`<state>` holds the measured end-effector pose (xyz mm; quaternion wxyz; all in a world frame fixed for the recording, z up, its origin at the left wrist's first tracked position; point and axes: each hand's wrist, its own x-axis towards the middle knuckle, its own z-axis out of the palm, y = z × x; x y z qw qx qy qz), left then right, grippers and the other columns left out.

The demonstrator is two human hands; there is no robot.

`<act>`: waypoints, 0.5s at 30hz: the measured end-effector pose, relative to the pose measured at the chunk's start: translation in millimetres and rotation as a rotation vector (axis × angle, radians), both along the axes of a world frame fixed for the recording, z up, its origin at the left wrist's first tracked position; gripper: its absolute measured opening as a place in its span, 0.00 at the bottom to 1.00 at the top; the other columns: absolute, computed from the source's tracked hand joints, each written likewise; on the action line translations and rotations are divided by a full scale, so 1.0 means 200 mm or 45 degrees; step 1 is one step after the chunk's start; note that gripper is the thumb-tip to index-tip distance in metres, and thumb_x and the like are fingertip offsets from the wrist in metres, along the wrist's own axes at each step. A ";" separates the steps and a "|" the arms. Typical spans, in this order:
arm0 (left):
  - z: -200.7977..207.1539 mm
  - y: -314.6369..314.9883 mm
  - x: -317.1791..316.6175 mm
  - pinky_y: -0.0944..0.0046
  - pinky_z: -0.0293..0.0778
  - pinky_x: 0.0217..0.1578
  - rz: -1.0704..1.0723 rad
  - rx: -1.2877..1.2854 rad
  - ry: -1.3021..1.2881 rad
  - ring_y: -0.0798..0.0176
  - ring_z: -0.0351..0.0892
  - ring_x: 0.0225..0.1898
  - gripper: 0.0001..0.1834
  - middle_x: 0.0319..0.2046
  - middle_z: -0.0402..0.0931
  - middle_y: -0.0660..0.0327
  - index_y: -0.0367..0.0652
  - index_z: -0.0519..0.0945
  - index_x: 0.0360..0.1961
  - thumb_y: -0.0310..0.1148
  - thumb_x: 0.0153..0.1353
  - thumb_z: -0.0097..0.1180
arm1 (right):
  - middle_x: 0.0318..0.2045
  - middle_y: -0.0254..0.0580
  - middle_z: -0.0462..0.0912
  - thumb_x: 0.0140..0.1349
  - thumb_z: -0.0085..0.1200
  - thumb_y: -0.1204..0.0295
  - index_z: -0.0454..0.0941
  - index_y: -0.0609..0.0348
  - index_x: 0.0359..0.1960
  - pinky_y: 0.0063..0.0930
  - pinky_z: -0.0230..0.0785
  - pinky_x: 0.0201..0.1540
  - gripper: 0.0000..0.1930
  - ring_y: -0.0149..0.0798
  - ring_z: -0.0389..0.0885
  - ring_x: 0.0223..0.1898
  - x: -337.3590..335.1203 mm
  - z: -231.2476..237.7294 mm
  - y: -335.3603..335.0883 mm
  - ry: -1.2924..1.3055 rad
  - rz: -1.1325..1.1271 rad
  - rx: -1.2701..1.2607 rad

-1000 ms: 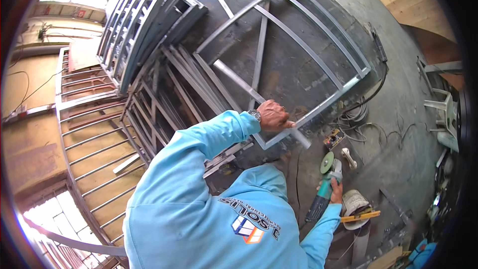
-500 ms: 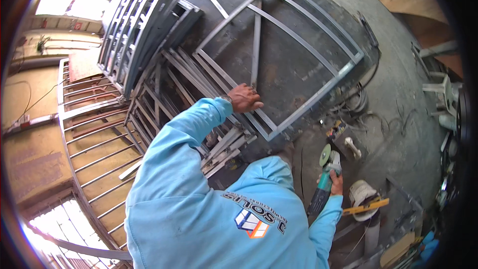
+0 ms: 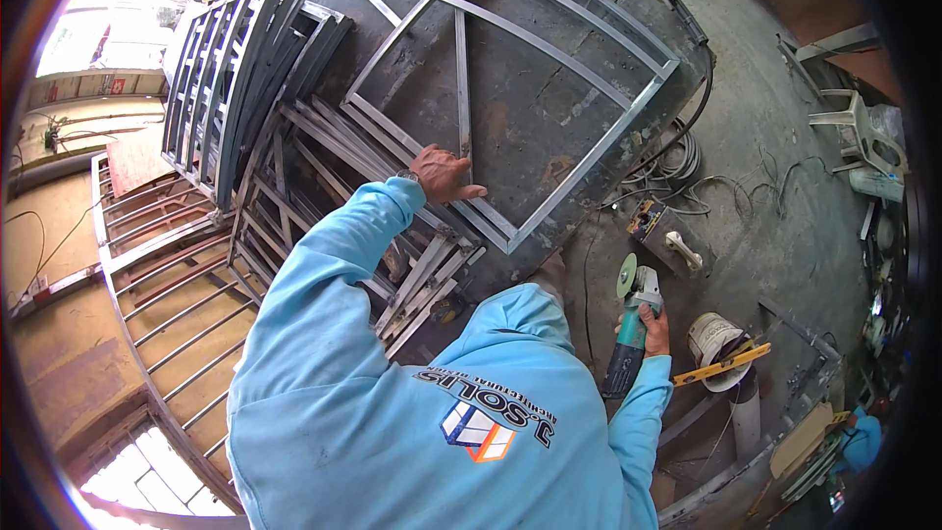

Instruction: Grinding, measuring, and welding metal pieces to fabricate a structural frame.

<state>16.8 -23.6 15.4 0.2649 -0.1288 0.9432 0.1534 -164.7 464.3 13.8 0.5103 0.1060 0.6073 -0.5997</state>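
Note:
My left hand (image 3: 444, 175) is over the near left side of a grey metal frame (image 3: 579, 182), fingers bent down over the tubing and thumb stretched out; the fingertips are partly hidden. A slanting metal bar (image 3: 461, 69) inside the frame ends beside that hand. On the right, my right hand (image 3: 655, 331) is closed around the body of a teal and black angle grinder (image 3: 629, 344). Its pale green disc (image 3: 626, 276) points away from me, apart from the frame's near corner.
Steel tubes (image 3: 417, 285) lie piled left of the frame, below stacked grilles (image 3: 221, 88). Near the grinder stand a dark metal box with a pale handle (image 3: 679, 247) and a bucket (image 3: 714, 342) with a yellow level (image 3: 721, 365) across it. Coiled cable (image 3: 677, 162) lies beyond.
The whole view has shifted, so the frame and my hands sit farther left and higher. The grinder stands a little more upright in the picture; my left hand stays on the frame.

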 end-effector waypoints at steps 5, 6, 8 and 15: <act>0.00 -0.01 0.02 0.52 0.69 0.40 -0.013 -0.023 0.108 0.49 0.80 0.27 0.36 0.20 0.78 0.51 0.39 0.80 0.31 0.68 0.59 0.48 | 0.29 0.49 0.80 0.55 0.67 0.59 0.68 0.58 0.51 0.37 0.80 0.25 0.28 0.44 0.83 0.24 0.00 0.00 -0.02 -0.050 0.034 -0.005; 0.02 0.00 0.01 0.52 0.69 0.40 -0.010 -0.025 0.107 0.49 0.80 0.27 0.36 0.20 0.78 0.51 0.39 0.80 0.31 0.68 0.59 0.48 | 0.29 0.49 0.80 0.55 0.67 0.59 0.68 0.58 0.51 0.37 0.80 0.25 0.28 0.44 0.83 0.24 0.00 -0.01 0.00 -0.051 0.037 -0.007; 0.07 -0.01 0.01 0.52 0.70 0.41 -0.012 -0.035 0.110 0.49 0.81 0.28 0.36 0.20 0.78 0.51 0.39 0.81 0.29 0.68 0.58 0.49 | 0.30 0.48 0.80 0.55 0.67 0.59 0.68 0.58 0.52 0.38 0.80 0.25 0.28 0.44 0.83 0.25 -0.01 -0.06 0.01 -0.025 0.012 0.022; -0.03 0.01 0.03 0.55 0.71 0.45 0.030 -0.052 0.192 0.50 0.82 0.30 0.37 0.20 0.80 0.52 0.39 0.82 0.28 0.69 0.55 0.51 | 0.31 0.48 0.79 0.55 0.66 0.59 0.65 0.57 0.54 0.39 0.80 0.25 0.30 0.45 0.83 0.25 0.00 -0.01 0.01 0.009 0.031 -0.011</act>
